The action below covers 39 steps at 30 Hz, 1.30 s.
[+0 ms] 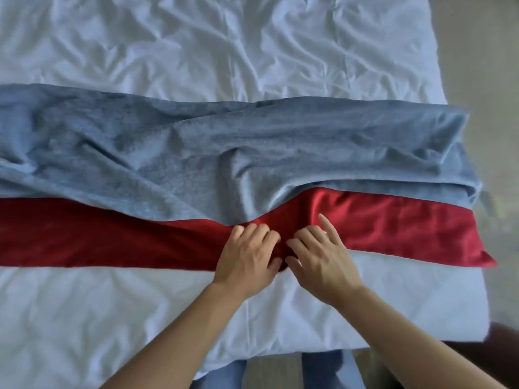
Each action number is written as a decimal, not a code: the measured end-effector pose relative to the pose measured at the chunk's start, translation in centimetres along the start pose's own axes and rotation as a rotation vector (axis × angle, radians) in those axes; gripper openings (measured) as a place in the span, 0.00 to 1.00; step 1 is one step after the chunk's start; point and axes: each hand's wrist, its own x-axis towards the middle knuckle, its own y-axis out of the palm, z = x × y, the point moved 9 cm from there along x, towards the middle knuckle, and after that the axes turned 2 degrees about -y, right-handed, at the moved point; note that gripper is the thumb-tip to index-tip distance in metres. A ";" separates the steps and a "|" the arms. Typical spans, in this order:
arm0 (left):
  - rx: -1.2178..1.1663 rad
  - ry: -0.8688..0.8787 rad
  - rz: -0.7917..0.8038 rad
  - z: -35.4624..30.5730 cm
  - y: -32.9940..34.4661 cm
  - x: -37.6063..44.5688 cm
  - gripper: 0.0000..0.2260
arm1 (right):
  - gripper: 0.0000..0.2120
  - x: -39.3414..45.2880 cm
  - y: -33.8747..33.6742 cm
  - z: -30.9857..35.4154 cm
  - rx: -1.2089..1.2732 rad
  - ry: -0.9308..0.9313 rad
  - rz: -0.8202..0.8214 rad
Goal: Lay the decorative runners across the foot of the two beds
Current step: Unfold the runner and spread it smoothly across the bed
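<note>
A red runner (pixel 393 231) lies in a band across the near part of the white bed (pixel 196 46), from the left edge of the view to the bed's right side. Behind it and partly over its far edge lies a rumpled blue-grey runner (pixel 196 147). My left hand (pixel 247 256) and my right hand (pixel 317 254) rest side by side on the middle of the red runner, fingers curled and pinching a fold of the red cloth between them. My right forefinger points outward.
The bed's near edge (pixel 280 352) is just in front of my legs. Beige floor (pixel 477 66) runs along the bed's right side. A dark object (pixel 505 335) sits at the bed's near right corner.
</note>
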 end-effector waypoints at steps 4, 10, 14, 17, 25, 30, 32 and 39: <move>0.061 0.046 -0.027 -5.5 0.6 5.9 0.10 | 0.07 -0.3 -1.6 -5.0 -0.003 0.037 -0.025; 0.189 0.103 0.118 -12.2 6.4 8.6 0.12 | 0.11 -6.9 0.0 -15.1 -0.054 0.167 0.095; 0.239 0.066 0.108 -14.8 8.6 9.1 0.06 | 0.05 -10.0 0.5 -19.1 -0.065 0.162 0.094; 0.230 0.142 0.135 -18.9 10.4 7.6 0.08 | 0.07 -12.9 0.5 -19.7 -0.027 0.119 0.079; 0.191 0.009 0.124 -21.3 11.0 8.2 0.09 | 0.09 -15.8 0.0 -22.0 -0.012 0.109 0.072; 0.153 0.082 0.210 -24.1 12.5 5.3 0.10 | 0.09 -17.9 0.2 -21.3 -0.004 0.097 0.104; 0.108 0.129 0.218 -25.1 12.6 7.4 0.05 | 0.06 -17.5 -0.4 -22.0 0.044 0.169 0.084; 0.027 0.278 0.204 -31.8 14.1 12.4 0.06 | 0.09 -21.7 -1.7 -29.2 -0.004 0.407 0.152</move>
